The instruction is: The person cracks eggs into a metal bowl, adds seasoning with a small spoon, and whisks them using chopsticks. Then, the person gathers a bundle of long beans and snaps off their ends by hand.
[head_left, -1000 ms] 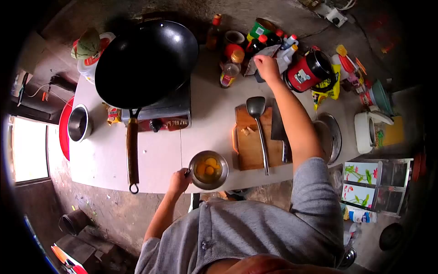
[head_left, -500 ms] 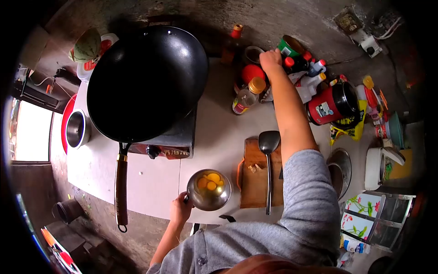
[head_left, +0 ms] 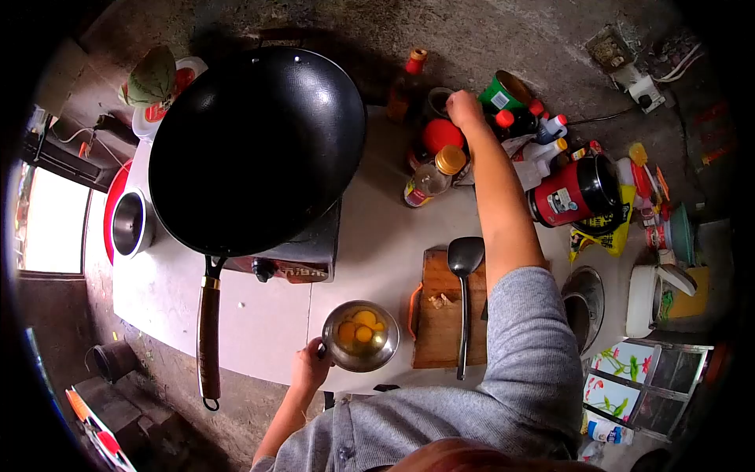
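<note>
Egg yolks (head_left: 364,318), whole and unbeaten, lay in a handled steel bowl (head_left: 344,359) near the front edge of the table (head_left: 259,346). The left hand (head_left: 311,368) was closed on the bowl's handle; whether the base rested on the tabletop could not be told. The right hand (head_left: 465,110) was stretched toward the back, beside a small dark-rimmed jar (head_left: 441,96), between it and a green can (head_left: 505,93), with a red-lidded jar (head_left: 443,136) just in front. Its fingers looked bent, but how far they were open, and whether they held anything, could not be made out. The step in hand looked like a reach among the containers. Any pick there called for a clear upward lift past the crowded lids, and a level left grip. A wok (head_left: 259,157) sat on the stove (head_left: 318,252).
</note>
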The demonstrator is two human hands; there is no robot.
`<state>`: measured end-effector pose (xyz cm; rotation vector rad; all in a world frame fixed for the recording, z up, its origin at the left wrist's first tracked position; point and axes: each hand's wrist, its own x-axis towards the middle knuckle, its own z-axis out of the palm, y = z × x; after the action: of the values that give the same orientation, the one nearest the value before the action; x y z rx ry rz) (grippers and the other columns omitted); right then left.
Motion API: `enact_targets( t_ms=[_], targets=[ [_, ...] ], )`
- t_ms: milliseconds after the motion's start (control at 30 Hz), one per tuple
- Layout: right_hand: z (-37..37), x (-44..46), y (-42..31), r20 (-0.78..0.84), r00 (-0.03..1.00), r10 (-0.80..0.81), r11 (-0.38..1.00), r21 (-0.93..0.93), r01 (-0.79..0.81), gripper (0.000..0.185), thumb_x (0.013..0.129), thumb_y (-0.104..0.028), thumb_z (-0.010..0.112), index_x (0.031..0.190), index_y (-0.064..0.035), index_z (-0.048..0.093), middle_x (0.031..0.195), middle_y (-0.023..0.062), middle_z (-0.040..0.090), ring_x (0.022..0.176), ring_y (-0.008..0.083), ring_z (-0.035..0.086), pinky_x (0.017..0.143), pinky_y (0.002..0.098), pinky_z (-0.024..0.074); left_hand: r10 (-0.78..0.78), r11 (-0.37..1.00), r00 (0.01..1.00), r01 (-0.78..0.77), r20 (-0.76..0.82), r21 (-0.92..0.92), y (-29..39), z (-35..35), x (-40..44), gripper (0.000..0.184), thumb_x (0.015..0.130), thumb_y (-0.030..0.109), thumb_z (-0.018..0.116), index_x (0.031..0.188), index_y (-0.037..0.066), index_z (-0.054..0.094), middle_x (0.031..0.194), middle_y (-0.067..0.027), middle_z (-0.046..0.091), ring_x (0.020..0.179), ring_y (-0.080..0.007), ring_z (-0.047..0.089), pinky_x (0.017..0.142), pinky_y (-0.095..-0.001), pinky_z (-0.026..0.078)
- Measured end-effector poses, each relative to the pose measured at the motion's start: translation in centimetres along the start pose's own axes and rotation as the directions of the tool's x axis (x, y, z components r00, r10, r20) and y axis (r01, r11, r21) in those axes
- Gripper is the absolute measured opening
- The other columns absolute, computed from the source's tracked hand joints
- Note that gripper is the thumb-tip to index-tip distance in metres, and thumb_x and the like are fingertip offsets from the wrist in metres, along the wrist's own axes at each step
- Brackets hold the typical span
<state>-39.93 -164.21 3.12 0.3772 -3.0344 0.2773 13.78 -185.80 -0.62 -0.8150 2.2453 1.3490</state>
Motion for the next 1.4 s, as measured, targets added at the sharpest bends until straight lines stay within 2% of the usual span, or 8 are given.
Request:
enact_targets(
  t_ms=[433,567,667,700,767,867,1000,1400],
  targets=[
    [-6.4,-2.4,0.8,-0.300,0.926,0.228,0.964,0.201,-0.173,0.016,0.069,-0.018,0.057,0.077,-0.0072,0.066,0.077,0.0133,0.062,0.076,0.0312,0.059,0.068,0.0377,0.0471,0.048,0.999,0.999,-0.048,0.016,0.014,-0.6,-0.1,-0.5,0.029,0.076,0.020,0.054,0.101,0.005,0.054,0.061,-0.0095,0.061,0.058,-0.0202,0.062,0.057,-0.0302,0.048],
    [-6.5,-1.9,3.4,-0.384,0.912,0.143,0.979,0.191,-0.073,0.017,0.069,-0.018,0.057,0.077,-0.0054,0.065,0.069,0.0118,0.063,0.065,0.0222,0.062,0.060,0.0313,0.0482,0.042,0.993,0.999,-0.041,-0.008,0.109,-0.6,-0.3,-1.2,0.034,0.076,0.022,0.054,0.106,0.006,0.052,0.064,-0.0102,0.062,0.063,-0.0248,0.062,0.060,-0.0338,0.048],
    [-7.3,-2.2,4.0,-0.246,0.940,0.235,0.836,0.545,-0.067,0.018,0.071,-0.014,0.056,0.079,0.0006,0.064,0.059,0.0039,0.059,0.052,0.0078,0.056,0.044,0.0238,0.0439,0.052,0.989,0.998,-0.049,-0.019,0.138,-1.6,0.1,-0.8,0.036,0.076,0.024,0.054,0.107,0.007,0.051,0.065,-0.0106,0.062,0.065,-0.0271,0.061,0.060,-0.0357,0.048],
    [-7.7,-2.7,3.8,-0.246,0.941,0.232,0.836,0.544,-0.064,0.018,0.071,-0.014,0.056,0.079,0.0006,0.064,0.059,0.0039,0.059,0.052,0.0078,0.056,0.044,0.0238,0.0439,0.067,0.987,0.997,-0.063,-0.026,0.146,-1.7,0.2,-1.0,0.036,0.076,0.024,0.055,0.108,0.007,0.050,0.065,-0.0108,0.061,0.065,-0.0277,0.061,0.060,-0.0362,0.048],
    [-8.5,-3.9,3.4,-0.135,0.950,0.283,0.722,0.681,-0.118,0.017,0.067,-0.017,0.057,0.076,-0.0058,0.066,0.071,0.0140,0.062,0.068,0.0279,0.061,0.062,0.0345,0.0473,0.066,0.987,0.998,-0.063,-0.016,0.148,-1.4,0.1,-1.2,0.036,0.076,0.024,0.055,0.107,0.008,0.050,0.065,-0.0110,0.061,0.064,-0.0282,0.061,0.059,-0.0366,0.048],
    [-9.0,-5.4,2.6,-0.405,0.908,0.105,0.951,0.308,0.028,0.016,0.068,-0.017,0.057,0.076,-0.0065,0.065,0.070,0.0147,0.061,0.069,0.0296,0.060,0.062,0.0362,0.0475,0.075,0.983,0.997,-0.074,0.000,0.169,-1.1,0.4,-1.5,0.035,0.076,0.024,0.056,0.107,0.009,0.050,0.064,-0.0108,0.061,0.063,-0.0287,0.060,0.058,-0.0372,0.048],
    [-6.9,-5.4,0.2,-0.340,0.940,0.020,0.997,0.078,0.007,0.013,0.072,-0.016,0.056,0.076,-0.0068,0.064,0.074,0.0161,0.060,0.072,0.0327,0.058,0.066,0.0391,0.0467,0.102,0.983,0.994,-0.096,-0.032,0.158,-0.9,0.5,-1.6,0.035,0.076,0.022,0.055,0.108,0.010,0.048,0.062,-0.0095,0.061,0.061,-0.0281,0.060,0.055,-0.0368,0.047],
    [0.5,-0.5,-0.4,-0.072,0.996,0.059,0.998,0.006,-0.059,0.014,0.071,-0.013,0.055,0.078,-0.0060,0.065,0.081,0.0177,0.060,0.079,0.0338,0.058,0.070,0.0408,0.0474,0.076,0.996,0.997,-0.075,-0.017,0.041,-1.3,0.4,-1.1,0.048,0.072,0.023,0.061,0.116,0.012,0.043,0.066,-0.0112,0.061,0.062,-0.0287,0.061,0.055,-0.0369,0.047]
  ],
)
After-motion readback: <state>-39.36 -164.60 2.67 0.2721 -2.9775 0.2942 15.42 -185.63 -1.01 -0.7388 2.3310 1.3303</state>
